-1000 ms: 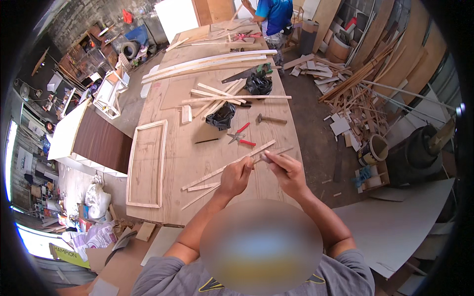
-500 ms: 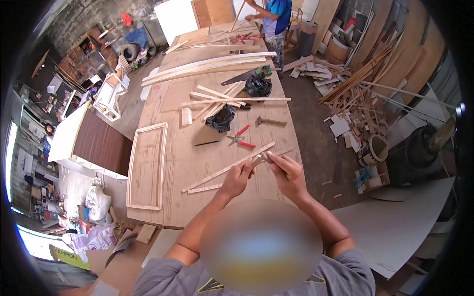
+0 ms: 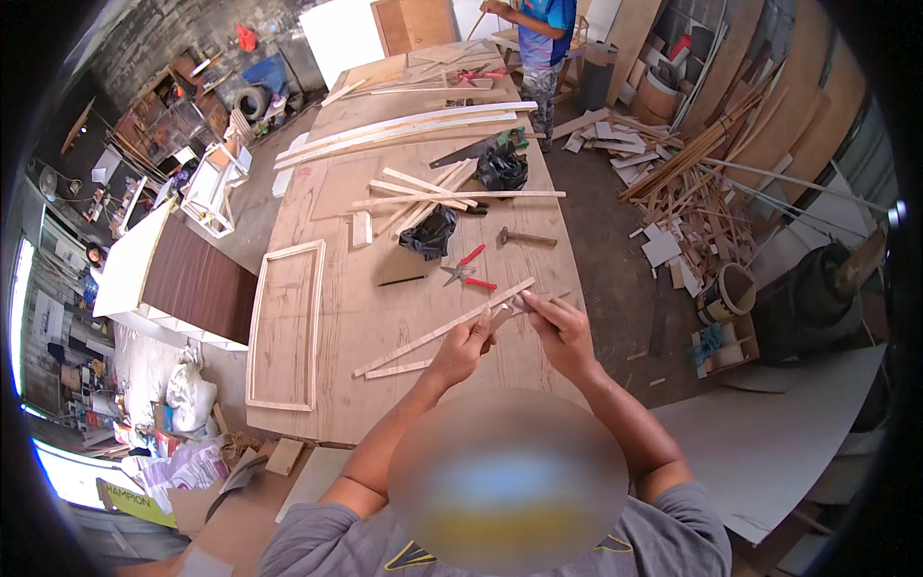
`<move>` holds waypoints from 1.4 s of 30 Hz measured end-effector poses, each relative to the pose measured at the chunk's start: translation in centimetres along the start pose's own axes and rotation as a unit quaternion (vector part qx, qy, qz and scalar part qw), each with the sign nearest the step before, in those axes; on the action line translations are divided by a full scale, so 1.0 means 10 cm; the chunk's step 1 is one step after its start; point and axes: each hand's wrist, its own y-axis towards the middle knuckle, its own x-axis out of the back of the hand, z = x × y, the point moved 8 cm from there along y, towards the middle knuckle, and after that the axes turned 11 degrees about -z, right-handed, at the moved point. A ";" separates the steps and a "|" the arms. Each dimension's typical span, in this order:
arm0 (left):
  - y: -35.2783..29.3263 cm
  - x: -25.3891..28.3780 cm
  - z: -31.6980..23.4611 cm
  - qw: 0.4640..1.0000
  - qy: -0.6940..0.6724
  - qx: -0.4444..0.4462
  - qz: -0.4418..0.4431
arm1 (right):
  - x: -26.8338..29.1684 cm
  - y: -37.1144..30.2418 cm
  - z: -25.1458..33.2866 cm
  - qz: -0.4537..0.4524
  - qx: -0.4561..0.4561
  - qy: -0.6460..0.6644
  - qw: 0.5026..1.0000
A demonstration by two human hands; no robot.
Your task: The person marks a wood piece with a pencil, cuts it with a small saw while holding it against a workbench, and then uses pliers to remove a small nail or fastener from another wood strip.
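My left hand (image 3: 461,351) is closed, thumb uppermost, on a small thin wooden piece (image 3: 501,313) whose pale end points toward my other hand. Facing it, my right hand (image 3: 561,337) pinches something small against that end; the fingers mostly hide it. Both hands are held over the near right part of the wooden worktable (image 3: 336,404). A long wooden strip (image 3: 423,339) lies slantwise beyond my left hand. A second wooden strip (image 3: 399,368) runs beneath that hand, partly hidden.
Red-handled pliers (image 3: 464,272), a hammer (image 3: 529,238), a black plastic bag (image 3: 429,233) and a black pencil-like stick (image 3: 402,280) lie farther up. A rectangular wooden frame (image 3: 316,337) rests at left. Another person (image 3: 543,38) stands at the far end. Offcuts (image 3: 687,216) pile up right.
My right hand has shifted slightly left and down, its fingertips still near the wooden piece. My left hand keeps its grip. The far person's arm and stick have moved.
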 end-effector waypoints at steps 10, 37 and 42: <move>0.00 0.01 0.02 1.000 0.002 -0.006 -0.003 | -0.11 0.00 0.12 0.033 -0.035 0.049 0.998; -0.02 -0.04 -0.09 0.999 -0.025 -0.023 0.003 | -0.13 -0.08 0.10 0.050 -0.112 0.064 0.990; -0.06 -0.03 -0.12 0.999 -0.050 -0.005 0.007 | -0.11 -0.05 0.12 0.008 -0.130 0.128 0.983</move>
